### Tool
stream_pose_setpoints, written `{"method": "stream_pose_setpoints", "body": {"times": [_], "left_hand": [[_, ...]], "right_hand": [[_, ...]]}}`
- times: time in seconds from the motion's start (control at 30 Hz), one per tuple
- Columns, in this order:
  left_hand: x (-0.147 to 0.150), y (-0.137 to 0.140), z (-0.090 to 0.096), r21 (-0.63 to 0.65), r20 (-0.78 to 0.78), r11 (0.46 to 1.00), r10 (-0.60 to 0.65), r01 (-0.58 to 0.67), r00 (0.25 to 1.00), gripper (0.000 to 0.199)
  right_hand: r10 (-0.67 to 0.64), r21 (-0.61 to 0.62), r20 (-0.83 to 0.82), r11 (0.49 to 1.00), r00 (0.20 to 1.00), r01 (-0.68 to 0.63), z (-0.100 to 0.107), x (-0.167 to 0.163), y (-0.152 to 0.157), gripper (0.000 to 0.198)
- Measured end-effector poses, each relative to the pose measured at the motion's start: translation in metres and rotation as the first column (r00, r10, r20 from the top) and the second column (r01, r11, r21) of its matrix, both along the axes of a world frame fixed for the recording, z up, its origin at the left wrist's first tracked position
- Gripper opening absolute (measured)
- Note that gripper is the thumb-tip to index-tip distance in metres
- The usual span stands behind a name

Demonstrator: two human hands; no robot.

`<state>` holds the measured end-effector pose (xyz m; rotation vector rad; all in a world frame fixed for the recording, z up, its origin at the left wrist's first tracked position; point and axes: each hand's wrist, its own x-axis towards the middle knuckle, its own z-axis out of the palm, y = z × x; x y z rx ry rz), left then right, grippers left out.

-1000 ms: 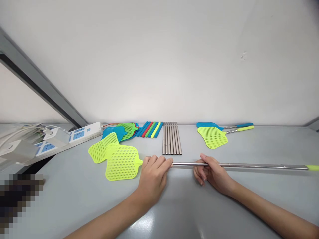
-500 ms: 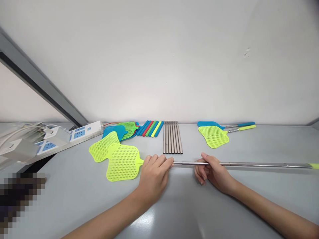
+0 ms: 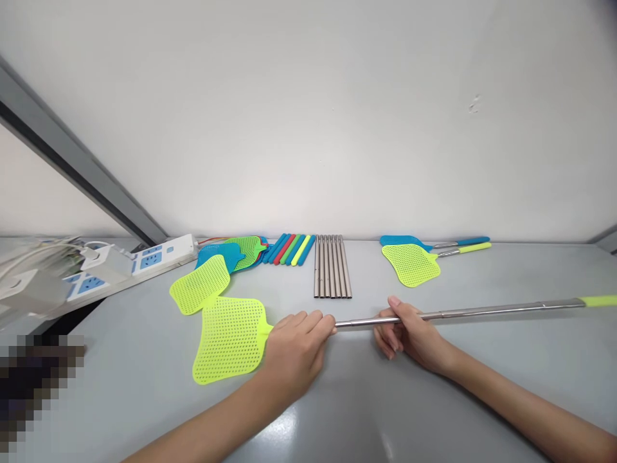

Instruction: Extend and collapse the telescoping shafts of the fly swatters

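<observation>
A yellow-green fly swatter (image 3: 231,337) with a long, drawn-out telescopic metal rod stretches across the table in front of me. My left hand (image 3: 299,344) is wrapped round it just beside its perforated head. Farther along, my right hand (image 3: 409,331) holds the rod, thumb over it and fingers curled below. The yellow grip runs off the right edge of the view. Behind my hands lies a row of several metal rods (image 3: 332,267). Left of these rods are several coloured handle sleeves (image 3: 292,249) in blue, red, green and yellow.
Loose swatter heads, including a yellow one (image 3: 200,284) and a blue one (image 3: 219,256), overlap at the back left. A white power strip (image 3: 168,254) with plugs and cables stands at the left. Two short swatters, yellow (image 3: 412,265) and blue (image 3: 402,242), lie near the wall (image 3: 337,128).
The held swatter has tilted: its head has come down toward me and its grip end has risen at the right. Both hands keep their hold.
</observation>
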<state>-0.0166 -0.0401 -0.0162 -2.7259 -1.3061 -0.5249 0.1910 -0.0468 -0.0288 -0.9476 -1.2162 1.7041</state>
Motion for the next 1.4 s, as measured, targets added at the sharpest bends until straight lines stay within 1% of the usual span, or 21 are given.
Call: {"method": "stream_pose_setpoints", "body": {"times": [0.1,0.3,0.43,0.67,0.73,0.9,1.1,1.23,1.4], "left_hand": [[-0.001,-0.001,0.000,0.020,0.015,1.000,0.000,0.000,1.000,0.020],[-0.001,-0.002,0.001,0.036,0.060,0.999,-0.018,0.016,0.998,0.018],[0.000,-0.003,0.000,0.043,0.072,0.999,-0.023,0.020,0.997,0.017],[0.007,-0.009,0.001,0.047,0.097,0.998,-0.042,0.038,0.994,0.017],[0.009,-0.009,0.001,0.053,0.105,0.998,-0.047,0.041,0.993,0.017],[0.010,-0.010,0.001,0.040,0.106,0.999,-0.038,0.034,0.994,0.017],[0.010,-0.008,0.002,0.018,0.104,1.000,-0.016,0.014,0.994,0.022],[0.010,-0.007,0.003,0.027,0.092,1.000,-0.015,0.012,0.996,0.022],[0.011,-0.006,0.004,0.049,0.077,0.999,-0.013,0.009,0.997,0.022]], "right_hand": [[0.009,0.018,0.024,1.000,1.000,-0.009,0.001,-0.001,-0.001,0.058],[0.038,0.062,0.129,0.997,0.991,-0.046,0.009,-0.004,-0.005,0.058],[0.064,0.095,0.150,0.992,0.987,-0.079,0.012,-0.005,-0.006,0.058],[0.104,0.136,0.243,0.981,0.964,-0.140,0.005,-0.006,-0.011,0.059],[0.116,0.136,0.245,0.979,0.963,-0.152,0.003,-0.007,-0.012,0.059],[0.093,0.125,0.226,0.984,0.970,-0.124,0.004,-0.008,-0.010,0.059],[0.089,0.133,0.287,0.982,0.954,-0.131,0.004,-0.009,-0.009,0.057],[0.056,0.106,0.307,0.990,0.950,-0.093,0.004,-0.008,-0.008,0.056],[0.017,0.057,0.238,0.998,0.971,-0.032,0.009,-0.010,-0.006,0.052]]}}
